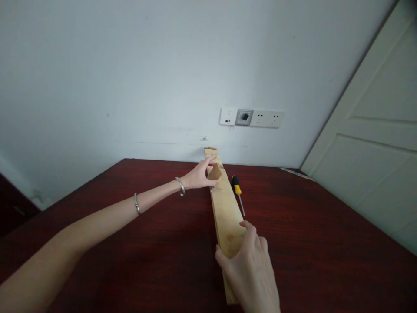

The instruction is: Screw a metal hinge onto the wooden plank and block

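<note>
A long, pale wooden board (224,204) lies on the dark red table and points toward the wall. It looks layered, with a rough, stepped far end. My left hand (199,174) grips it near the far end, thumb and fingers curved at its left edge. Between them a darker tan patch shows; I cannot tell if it is shadow or a separate piece. My right hand (252,265) clasps the near part, thumb on the left edge and fingers over the right. To the right of the board lies a screwdriver (237,188) with a black and yellow handle, touched by neither hand.
The dark red tabletop (309,226) meets a white wall (146,78) at the back. A row of sockets (265,118) is set in the wall above the board's far end. On the right stands a white panelled door (374,143). A thin strip (297,174) lies by the back-right corner.
</note>
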The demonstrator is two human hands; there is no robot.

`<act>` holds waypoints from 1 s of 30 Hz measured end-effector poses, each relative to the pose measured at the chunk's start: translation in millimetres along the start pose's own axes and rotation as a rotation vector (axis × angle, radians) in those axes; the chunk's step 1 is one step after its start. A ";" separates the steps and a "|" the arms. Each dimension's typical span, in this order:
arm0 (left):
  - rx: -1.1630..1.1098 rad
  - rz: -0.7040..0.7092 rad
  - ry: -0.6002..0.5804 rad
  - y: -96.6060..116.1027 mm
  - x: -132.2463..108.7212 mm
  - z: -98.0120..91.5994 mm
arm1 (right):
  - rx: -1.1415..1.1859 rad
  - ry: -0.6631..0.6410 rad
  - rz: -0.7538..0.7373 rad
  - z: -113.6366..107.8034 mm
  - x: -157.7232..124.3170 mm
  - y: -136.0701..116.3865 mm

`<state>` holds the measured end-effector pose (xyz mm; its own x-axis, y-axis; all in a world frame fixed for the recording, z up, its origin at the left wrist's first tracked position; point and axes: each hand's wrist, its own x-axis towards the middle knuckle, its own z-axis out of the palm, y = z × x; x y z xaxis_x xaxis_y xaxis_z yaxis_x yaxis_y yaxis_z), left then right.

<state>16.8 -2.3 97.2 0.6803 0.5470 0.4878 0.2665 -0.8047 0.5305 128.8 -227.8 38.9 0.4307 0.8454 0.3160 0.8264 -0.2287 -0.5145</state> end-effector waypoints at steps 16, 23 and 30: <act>0.478 -0.044 -0.610 17.1 44.6 21.7 | -0.007 0.012 -0.045 1.9 -1.8 -2.8; 0.366 -0.118 -0.631 7.3 57.0 15.2 | -0.006 0.000 -0.061 4.3 -3.3 -1.7; 0.451 -0.061 -0.663 18.7 64.8 20.1 | -0.010 0.014 -0.066 6.9 -0.3 0.3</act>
<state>79.6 13.4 124.8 0.8818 0.4557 -0.1216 0.4698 -0.8712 0.1425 126.4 -224.8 33.2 0.3805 0.8517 0.3603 0.8565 -0.1776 -0.4846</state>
